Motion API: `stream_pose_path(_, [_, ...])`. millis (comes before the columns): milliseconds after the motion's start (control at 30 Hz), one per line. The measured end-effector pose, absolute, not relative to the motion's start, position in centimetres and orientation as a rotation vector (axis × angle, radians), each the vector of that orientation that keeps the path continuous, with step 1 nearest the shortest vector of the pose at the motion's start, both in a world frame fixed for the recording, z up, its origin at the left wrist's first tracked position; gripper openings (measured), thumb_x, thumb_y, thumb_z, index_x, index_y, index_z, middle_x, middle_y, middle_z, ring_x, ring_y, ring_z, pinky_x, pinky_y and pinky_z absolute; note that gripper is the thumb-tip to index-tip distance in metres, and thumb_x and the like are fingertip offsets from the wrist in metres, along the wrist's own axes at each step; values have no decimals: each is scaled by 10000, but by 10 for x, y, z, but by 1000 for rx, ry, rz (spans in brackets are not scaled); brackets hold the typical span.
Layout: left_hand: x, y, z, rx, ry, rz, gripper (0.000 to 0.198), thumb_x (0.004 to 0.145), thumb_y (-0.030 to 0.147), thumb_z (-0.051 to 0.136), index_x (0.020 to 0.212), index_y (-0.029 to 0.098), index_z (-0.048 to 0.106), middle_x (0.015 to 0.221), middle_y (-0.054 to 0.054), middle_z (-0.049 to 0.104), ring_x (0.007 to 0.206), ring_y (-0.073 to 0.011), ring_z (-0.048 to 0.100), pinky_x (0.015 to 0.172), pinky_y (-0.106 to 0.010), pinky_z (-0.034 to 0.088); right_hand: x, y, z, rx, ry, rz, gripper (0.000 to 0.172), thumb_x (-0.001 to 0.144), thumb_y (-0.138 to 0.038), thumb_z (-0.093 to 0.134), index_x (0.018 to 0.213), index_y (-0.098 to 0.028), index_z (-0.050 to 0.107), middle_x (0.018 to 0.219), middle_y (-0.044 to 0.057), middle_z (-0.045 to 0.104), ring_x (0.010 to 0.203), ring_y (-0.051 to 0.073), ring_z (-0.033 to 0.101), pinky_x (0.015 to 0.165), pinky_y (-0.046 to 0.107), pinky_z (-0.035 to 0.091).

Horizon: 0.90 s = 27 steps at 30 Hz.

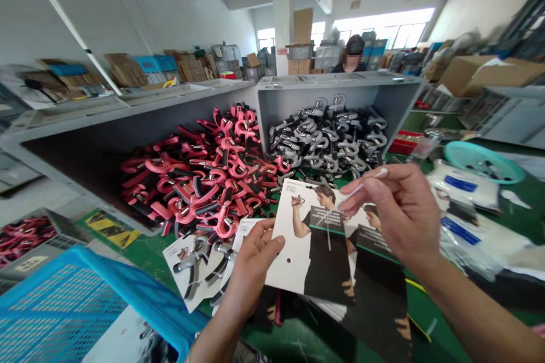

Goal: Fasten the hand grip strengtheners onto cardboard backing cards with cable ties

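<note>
My left hand [256, 255] grips the left edge of a printed backing card [326, 272], thumb on its front. The card shows a person with a hand grip and has a small hole at lower left. Above its upper right corner, my right hand [400, 212] pinches a thin white cable tie [378, 173]. A stack of similar cards [377, 289] lies beneath and to the right of the held one. Left of my left hand, grey hand grips [193, 272] rest on white cards. Red-and-black hand grips [221, 173] are piled beyond.
Grey tipped bins [119, 105] stand at the back; the right one spills grey hand grips [327, 139]. A blue basket [63, 289] is at lower left. Plastic-wrapped packs [464, 184] and a turquoise tray [502, 153] lie on the right. A person [354, 57] is behind the bins.
</note>
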<state>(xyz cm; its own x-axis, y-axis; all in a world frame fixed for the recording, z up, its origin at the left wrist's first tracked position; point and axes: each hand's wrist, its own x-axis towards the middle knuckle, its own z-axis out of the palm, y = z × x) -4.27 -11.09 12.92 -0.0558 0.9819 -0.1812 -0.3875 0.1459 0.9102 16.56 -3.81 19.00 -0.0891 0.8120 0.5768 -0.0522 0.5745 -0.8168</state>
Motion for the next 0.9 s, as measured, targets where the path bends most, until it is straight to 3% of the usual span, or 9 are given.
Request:
stream_pose_path(367, [-43, -104, 126, 714, 1020, 1295, 454, 765, 325, 739, 1138, 132, 567, 869, -69, 732, 603, -137, 638, 549, -208, 453, 154, -37, 169, -664, -1554, 750, 112, 972, -187, 533, 1064, -230, 485, 897, 23, 715, 677, 166, 713, 599, 335, 611])
stream_pose_path(900, [-49, -97, 125, 738, 1063, 1281, 453, 762, 332, 742, 1140, 148, 575, 878, -53, 738, 627, -146, 654, 568, -217, 465, 159, -41, 153, -702, -1642, 703, 123, 978, -208, 518, 1084, -270, 505, 978, 40, 727, 749, 191, 726, 665, 375, 629])
